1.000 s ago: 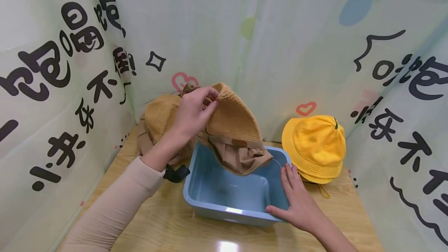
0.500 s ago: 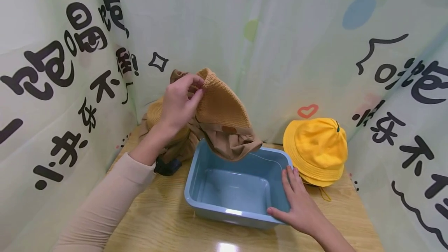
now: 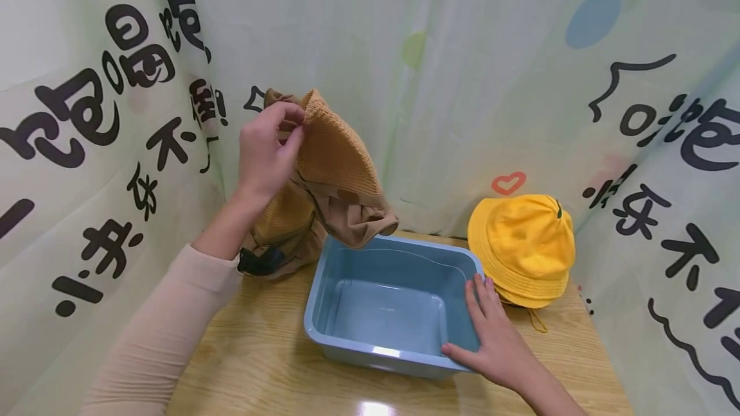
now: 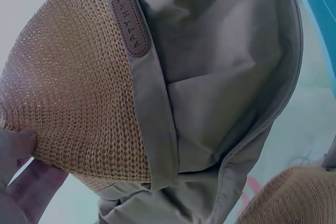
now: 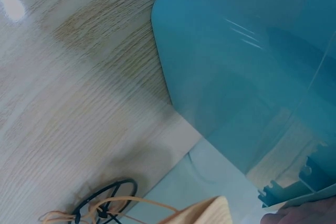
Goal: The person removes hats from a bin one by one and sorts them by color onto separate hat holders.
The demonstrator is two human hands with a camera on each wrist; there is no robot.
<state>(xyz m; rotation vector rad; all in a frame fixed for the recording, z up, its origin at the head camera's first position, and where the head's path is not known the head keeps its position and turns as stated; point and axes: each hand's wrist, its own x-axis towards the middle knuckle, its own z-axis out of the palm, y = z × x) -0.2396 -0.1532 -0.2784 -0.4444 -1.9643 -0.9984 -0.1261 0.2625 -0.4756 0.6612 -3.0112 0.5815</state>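
My left hand [image 3: 268, 153] pinches the crown of a sun hat [image 3: 338, 153], tan knit above with a brown cloth brim, and holds it up over the basin's back left corner. Its brim hangs down. In the left wrist view a brown label patch [image 4: 130, 22] shows on the hat's band. Behind my left hand and the raised hat, a second tan hat [image 3: 283, 217] is partly hidden. My right hand [image 3: 497, 339] rests with straight, spread fingers on the right rim of a blue plastic basin [image 3: 387, 361], thumb at the front rim. The basin holds nothing.
Yellow bucket hats [image 3: 520, 249] sit stacked right of the basin, a yellow cord [image 3: 537, 320] trailing out. The wooden table [image 3: 260, 352] is enclosed by a printed curtain [image 3: 445, 114] at the back and sides.
My left hand has carried the hat up and to the left, from above the basin's middle to its back left corner. My right hand stays on the rim.
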